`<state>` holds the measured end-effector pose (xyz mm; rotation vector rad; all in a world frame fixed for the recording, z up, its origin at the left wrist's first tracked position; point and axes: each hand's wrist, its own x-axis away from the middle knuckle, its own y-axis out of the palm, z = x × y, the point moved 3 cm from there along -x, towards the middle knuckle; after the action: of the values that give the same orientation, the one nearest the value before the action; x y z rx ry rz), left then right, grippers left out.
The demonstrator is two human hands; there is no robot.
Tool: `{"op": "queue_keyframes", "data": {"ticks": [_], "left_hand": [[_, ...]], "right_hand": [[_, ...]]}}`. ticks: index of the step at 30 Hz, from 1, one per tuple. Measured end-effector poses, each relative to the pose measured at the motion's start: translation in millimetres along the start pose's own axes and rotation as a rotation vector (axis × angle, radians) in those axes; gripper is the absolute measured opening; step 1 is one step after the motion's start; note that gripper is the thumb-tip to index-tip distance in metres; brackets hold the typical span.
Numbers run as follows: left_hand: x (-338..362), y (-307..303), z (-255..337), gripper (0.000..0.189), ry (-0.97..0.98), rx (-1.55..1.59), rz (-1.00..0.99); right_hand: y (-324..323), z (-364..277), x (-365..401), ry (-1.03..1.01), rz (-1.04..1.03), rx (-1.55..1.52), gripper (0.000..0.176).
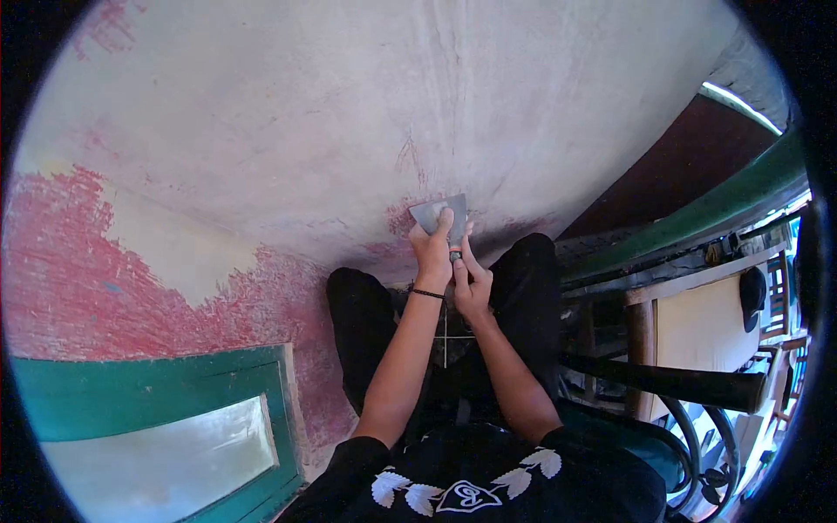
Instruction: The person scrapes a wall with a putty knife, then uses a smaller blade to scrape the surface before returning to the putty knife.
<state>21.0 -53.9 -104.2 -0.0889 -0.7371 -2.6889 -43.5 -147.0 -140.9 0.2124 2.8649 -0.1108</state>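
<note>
Both hands are on a putty knife (425, 212) with a wide grey metal blade, its broad edge up by the wall (349, 105). My left hand (432, 251), with a dark bracelet at the wrist, is closed around it, and the thumb lies along the blade. Lower down, the fingers of my right hand (472, 283) grip it near the handle, which is mostly hidden. Behind the blade, a patch of red paint (399, 218) shows through the whitish wall surface.
Scraped red paint (157, 279) covers the wall's lower left, above a green-framed window (157, 383). My black-trousered knees (534, 261) are bent close to the wall. At right are a green beam (689, 222), a dark curved armrest (671, 383) and wooden furniture (706, 322).
</note>
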Motion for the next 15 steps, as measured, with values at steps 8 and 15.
{"op": "queue_keyframes", "data": {"ticks": [8,15], "left_hand": [[4.3,34.2,36.8,0.024,0.020,0.032,-0.001],[16.2,64.8,79.7,0.019,-0.001,0.079,0.012]], "right_hand": [[-17.0,-66.9,-27.8,0.052,-0.052,-0.018,0.045],[-21.8,-95.0,-37.9,-0.094,0.002,0.035,0.045]]}}
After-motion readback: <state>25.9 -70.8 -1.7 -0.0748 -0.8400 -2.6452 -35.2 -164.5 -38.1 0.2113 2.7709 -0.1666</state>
